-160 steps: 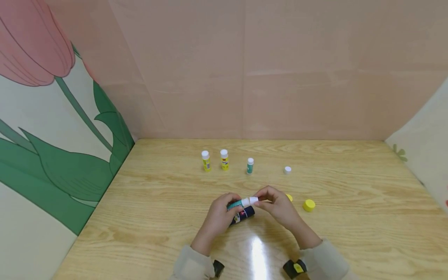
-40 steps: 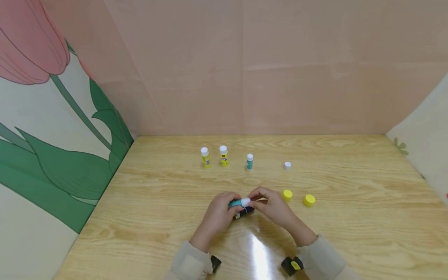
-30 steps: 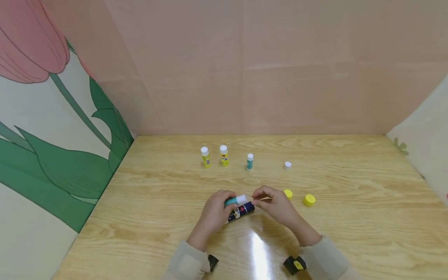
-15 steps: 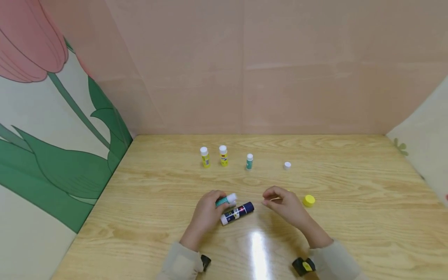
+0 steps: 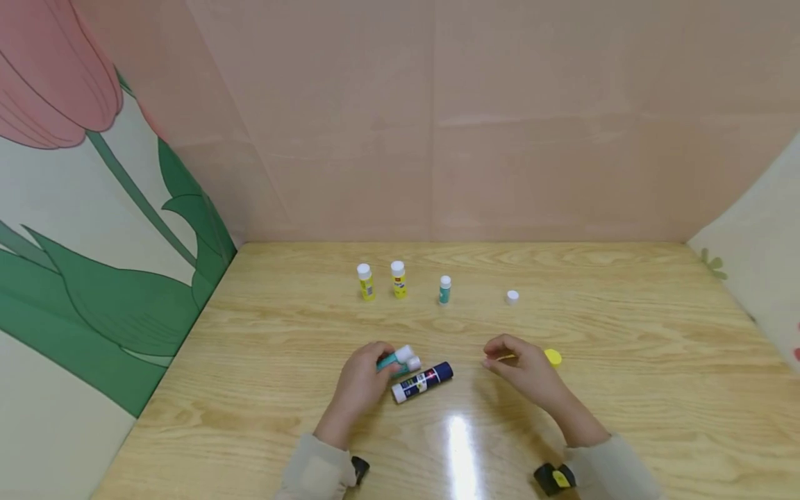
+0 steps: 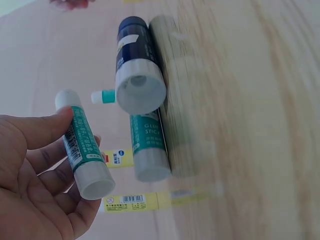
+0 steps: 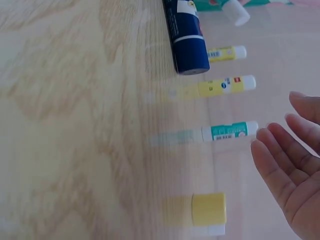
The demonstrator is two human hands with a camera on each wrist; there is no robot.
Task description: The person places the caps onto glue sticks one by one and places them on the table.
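left hand (image 5: pixel 361 378) grasps a teal glue stick (image 6: pixel 83 137) just beyond the navy glue stick (image 5: pixel 422 382); right hand (image 5: pixel 525 366), released, hovers to its right.

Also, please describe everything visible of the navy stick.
The navy stick looks like glossy plastic: a navy end beyond a white line, a printed label, a hollow white end. It lies on its side on the table, white end toward the left hand, which is not touching it. Contact with the lying teal stick is unclear.
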